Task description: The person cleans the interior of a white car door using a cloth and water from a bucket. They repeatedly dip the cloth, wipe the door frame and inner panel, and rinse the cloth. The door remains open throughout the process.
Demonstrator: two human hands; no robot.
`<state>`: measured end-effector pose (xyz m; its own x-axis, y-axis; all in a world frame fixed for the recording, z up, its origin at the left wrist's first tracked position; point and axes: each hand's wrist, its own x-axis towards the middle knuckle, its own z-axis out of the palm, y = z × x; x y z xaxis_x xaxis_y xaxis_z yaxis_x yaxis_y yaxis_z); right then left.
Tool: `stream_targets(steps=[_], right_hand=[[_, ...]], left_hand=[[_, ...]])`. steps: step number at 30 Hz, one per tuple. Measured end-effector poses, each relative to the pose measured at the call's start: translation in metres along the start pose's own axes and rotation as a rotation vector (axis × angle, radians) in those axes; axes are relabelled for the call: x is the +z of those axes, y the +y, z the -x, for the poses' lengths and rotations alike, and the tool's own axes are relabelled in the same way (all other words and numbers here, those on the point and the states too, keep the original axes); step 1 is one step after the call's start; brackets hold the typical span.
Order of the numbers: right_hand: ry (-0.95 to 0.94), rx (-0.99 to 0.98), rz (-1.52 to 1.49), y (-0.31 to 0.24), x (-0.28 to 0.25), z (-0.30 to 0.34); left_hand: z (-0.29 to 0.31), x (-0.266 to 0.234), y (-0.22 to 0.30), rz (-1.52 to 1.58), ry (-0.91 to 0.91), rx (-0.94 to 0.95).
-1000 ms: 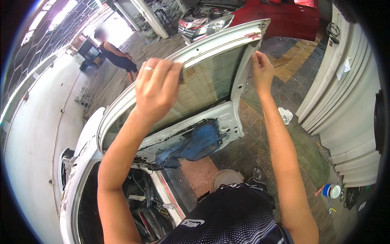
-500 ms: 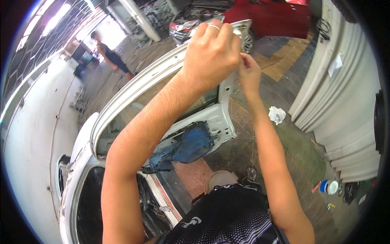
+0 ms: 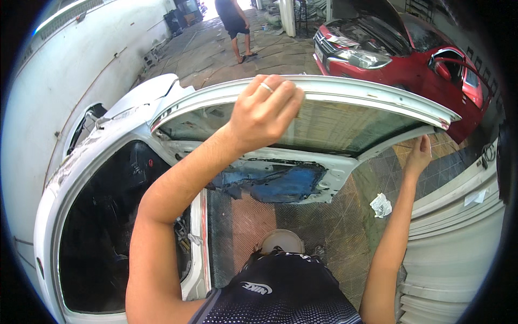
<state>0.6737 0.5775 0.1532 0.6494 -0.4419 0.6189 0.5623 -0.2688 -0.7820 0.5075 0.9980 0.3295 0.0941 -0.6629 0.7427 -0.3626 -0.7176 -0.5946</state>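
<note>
A white car door (image 3: 345,90) stands swung out in front of me, its window frame topmost and its glass (image 3: 334,127) below that. Blue film edged with black sealant (image 3: 288,183) covers part of its inner panel. My left hand (image 3: 267,113), a ring on one finger, is closed at the upper edge of the window frame; whatever lies inside the fingers is hidden. Farther right, my right hand (image 3: 418,157) has its fingers pressed together just below the frame's far right corner. Anything pinched there is too small to make out.
The white car body (image 3: 46,227) with a dark window is at left. A red car (image 3: 372,67) with its hood raised stands behind the door, and a person (image 3: 233,24) stands beyond. A round pale lid (image 3: 282,241) and crumpled paper (image 3: 381,206) are on the floor.
My hands, close together at the door frame's corner before, are now apart along the frame, the right one at its corner. My view has turned right, bringing the red car's front into sight.
</note>
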Motion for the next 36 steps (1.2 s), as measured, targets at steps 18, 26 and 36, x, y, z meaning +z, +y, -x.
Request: stream_targets(steps=[18, 26, 36], right_hand=[[-0.050, 0.154, 0.008, 0.036, -0.038, -0.030], [-0.069, 0.214, -0.017, 0.039, -0.069, -0.052], [0.003, 0.290, -0.032, 0.020, -0.051, -0.047]], left_hand=[[0.135, -0.027, -0.067, 0.089, 0.104, -0.143], [0.065, -0.006, -0.026, 0.204, 0.217, -0.139], [0.323, -0.089, -0.144, -0.067, -0.034, -0.405]])
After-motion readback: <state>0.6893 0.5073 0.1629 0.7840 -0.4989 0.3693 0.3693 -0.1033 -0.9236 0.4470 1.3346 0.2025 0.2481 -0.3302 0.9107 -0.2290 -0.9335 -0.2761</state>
